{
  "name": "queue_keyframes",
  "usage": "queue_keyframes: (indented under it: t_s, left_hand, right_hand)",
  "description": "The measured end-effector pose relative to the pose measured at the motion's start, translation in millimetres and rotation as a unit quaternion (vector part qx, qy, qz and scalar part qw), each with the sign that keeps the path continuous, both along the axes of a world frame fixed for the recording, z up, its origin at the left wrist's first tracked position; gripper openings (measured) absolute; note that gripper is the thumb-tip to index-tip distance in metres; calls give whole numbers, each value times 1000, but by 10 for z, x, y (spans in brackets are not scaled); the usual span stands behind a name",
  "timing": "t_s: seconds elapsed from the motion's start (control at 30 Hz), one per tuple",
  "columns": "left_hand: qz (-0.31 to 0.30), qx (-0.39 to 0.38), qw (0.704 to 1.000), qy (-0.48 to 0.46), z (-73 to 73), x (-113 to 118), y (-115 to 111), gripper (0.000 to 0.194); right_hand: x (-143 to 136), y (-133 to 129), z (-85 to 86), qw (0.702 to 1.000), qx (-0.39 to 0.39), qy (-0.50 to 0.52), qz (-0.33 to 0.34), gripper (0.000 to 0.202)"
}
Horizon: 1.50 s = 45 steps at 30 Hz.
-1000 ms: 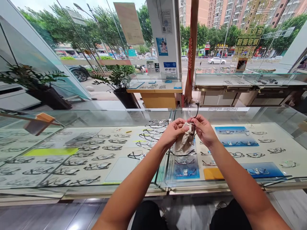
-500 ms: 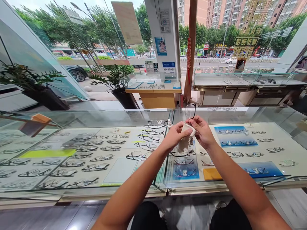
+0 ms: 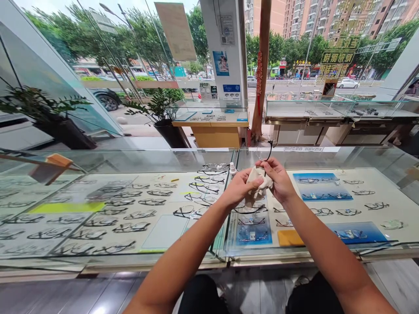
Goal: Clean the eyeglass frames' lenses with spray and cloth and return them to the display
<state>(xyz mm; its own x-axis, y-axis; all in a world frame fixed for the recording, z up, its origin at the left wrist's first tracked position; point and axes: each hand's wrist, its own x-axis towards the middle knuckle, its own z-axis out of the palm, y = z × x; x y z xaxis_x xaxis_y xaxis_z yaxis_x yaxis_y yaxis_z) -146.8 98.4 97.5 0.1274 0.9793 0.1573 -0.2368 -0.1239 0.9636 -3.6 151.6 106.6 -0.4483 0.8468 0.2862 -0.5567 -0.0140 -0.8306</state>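
Observation:
Between my hands, above the glass counter, is a pair of eyeglasses (image 3: 270, 151) with a dark rim; one lens sticks up past my fingers, and the rest is hidden by hands and cloth. My left hand (image 3: 241, 187) pinches a crumpled pale beige cloth (image 3: 254, 197) that hangs down below the fingers. My right hand (image 3: 279, 178) is closed on the eyeglasses, with the thumb and fingers pressed together near the cloth. A small white bottle (image 3: 232, 169) stands just beyond my left hand.
The glass display counter (image 3: 153, 257) spans the view, with rows of eyeglasses (image 3: 131, 227) inside. Blue display cards (image 3: 322, 186) and an orange block (image 3: 290, 237) lie at right. A wooden piece (image 3: 54, 168) is at far left. Potted plants (image 3: 168, 131) and more showcases stand beyond.
The cloth is more bunched up around the eyeglasses and toward my right hand. The raised lens has shifted slightly right. Both hands keep their hold.

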Motion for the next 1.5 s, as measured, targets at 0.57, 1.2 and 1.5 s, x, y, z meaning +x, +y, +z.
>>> queue_keyframes:
  t_s: [0.57, 1.2, 1.5]
  left_hand:
    - [10, 24, 998, 60, -28, -91, 63, 69]
    - [157, 58, 984, 64, 24, -35, 29, 73]
    - [116, 65, 988, 77, 1, -59, 17, 65]
  right_hand:
    - [30, -2, 42, 999, 20, -37, -22, 47]
    - [-12, -11, -28, 997, 56, -52, -18, 38]
    - [1, 0, -18, 997, 39, -54, -29, 39]
